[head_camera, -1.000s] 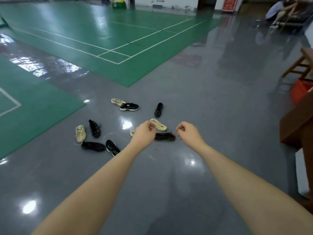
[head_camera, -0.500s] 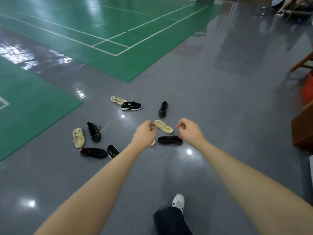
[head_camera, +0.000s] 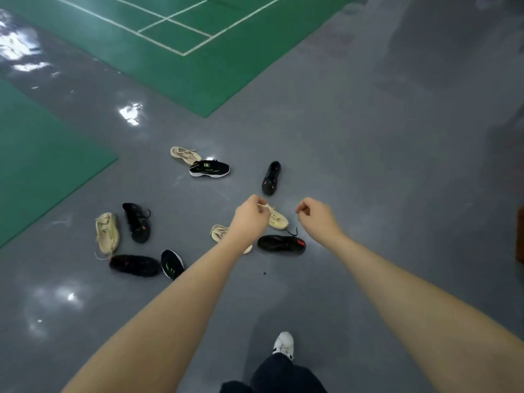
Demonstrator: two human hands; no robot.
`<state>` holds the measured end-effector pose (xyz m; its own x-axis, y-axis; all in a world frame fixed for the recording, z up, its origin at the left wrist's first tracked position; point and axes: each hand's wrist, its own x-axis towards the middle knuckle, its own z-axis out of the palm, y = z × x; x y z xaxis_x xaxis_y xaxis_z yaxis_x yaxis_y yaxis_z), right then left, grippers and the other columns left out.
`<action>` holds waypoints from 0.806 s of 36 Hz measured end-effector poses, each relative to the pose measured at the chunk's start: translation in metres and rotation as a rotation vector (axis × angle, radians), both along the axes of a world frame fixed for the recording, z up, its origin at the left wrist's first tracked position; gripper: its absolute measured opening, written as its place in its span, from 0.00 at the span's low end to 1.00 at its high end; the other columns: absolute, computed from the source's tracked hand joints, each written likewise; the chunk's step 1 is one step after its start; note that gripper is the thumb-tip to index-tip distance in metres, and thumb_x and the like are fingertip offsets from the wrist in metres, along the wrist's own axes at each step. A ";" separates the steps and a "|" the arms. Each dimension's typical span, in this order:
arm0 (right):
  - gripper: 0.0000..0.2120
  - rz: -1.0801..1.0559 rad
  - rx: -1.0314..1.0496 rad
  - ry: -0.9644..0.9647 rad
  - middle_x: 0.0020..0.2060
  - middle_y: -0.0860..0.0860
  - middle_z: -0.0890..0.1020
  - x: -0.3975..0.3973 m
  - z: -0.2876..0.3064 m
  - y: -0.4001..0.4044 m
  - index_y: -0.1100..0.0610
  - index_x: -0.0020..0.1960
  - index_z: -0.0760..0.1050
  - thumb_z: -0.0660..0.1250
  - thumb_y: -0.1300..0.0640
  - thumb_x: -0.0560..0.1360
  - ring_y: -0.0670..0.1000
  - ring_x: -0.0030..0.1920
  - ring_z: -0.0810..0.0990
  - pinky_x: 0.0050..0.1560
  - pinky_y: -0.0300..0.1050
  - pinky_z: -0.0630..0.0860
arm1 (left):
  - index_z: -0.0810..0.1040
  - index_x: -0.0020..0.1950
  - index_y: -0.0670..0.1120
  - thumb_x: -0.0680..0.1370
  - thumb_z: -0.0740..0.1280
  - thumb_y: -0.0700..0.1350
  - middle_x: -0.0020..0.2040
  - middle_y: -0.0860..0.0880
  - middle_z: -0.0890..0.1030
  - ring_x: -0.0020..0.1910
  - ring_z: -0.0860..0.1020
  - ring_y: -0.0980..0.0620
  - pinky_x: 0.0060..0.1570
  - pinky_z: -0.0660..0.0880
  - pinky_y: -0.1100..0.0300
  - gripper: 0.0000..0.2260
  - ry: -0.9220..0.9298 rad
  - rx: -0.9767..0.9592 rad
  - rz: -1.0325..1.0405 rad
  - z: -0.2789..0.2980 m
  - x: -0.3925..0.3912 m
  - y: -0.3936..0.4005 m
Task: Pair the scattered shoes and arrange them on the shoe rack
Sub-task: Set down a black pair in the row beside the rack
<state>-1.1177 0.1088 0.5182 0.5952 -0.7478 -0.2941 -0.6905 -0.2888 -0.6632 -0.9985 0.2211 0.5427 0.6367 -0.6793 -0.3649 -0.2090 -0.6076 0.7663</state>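
Note:
Several loose shoes lie scattered on the grey floor ahead. At the back are a beige shoe [head_camera: 181, 154], a black shoe with green stripes and a white sole [head_camera: 209, 169] and a black shoe [head_camera: 271, 177]. On the left lie a beige shoe [head_camera: 107, 232], two black shoes [head_camera: 137, 222] [head_camera: 134, 265] and a green-striped black one [head_camera: 171, 263]. In the middle are two beige shoes [head_camera: 279, 221] [head_camera: 217, 232] and a black shoe with a red heel [head_camera: 280, 244]. My left hand [head_camera: 251, 219] and right hand [head_camera: 317, 218] are stretched out in the air, fingers curled, holding nothing. No shoe rack is in view.
Green court mats [head_camera: 42, 171] with white lines cover the floor on the left and at the back. My own foot in a white shoe [head_camera: 284, 344] steps forward at the bottom. A brown piece of furniture [head_camera: 521, 236] shows at the right edge.
The view has tilted down and come closer to the shoes. My foot has come into view. Both hands stay curled and held out in front.

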 end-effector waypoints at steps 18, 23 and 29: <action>0.05 -0.091 0.063 0.095 0.38 0.50 0.77 0.106 -0.115 -0.138 0.55 0.42 0.73 0.61 0.62 0.75 0.54 0.42 0.76 0.46 0.51 0.75 | 0.72 0.61 0.45 0.79 0.56 0.42 0.45 0.50 0.77 0.42 0.74 0.49 0.41 0.71 0.59 0.12 0.102 0.171 -0.075 -0.113 0.117 -0.132; 0.04 -0.135 0.106 0.125 0.40 0.51 0.79 0.125 -0.164 -0.166 0.57 0.45 0.75 0.61 0.60 0.76 0.54 0.44 0.78 0.47 0.53 0.76 | 0.72 0.61 0.45 0.79 0.56 0.42 0.51 0.46 0.78 0.45 0.76 0.47 0.41 0.72 0.58 0.13 0.118 0.262 -0.124 -0.160 0.139 -0.165; 0.04 -0.055 0.070 0.232 0.41 0.52 0.80 0.123 -0.238 -0.193 0.56 0.44 0.74 0.62 0.60 0.75 0.54 0.43 0.77 0.45 0.50 0.76 | 0.72 0.61 0.44 0.78 0.56 0.41 0.51 0.44 0.79 0.45 0.77 0.44 0.47 0.76 0.53 0.13 0.131 0.328 -0.211 -0.228 0.149 -0.197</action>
<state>-0.9949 -0.0843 0.2806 0.4643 -0.7505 -0.4703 -0.8403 -0.2055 -0.5017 -0.8492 0.0239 0.3147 0.4294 -0.6244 -0.6525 -0.2690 -0.7781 0.5676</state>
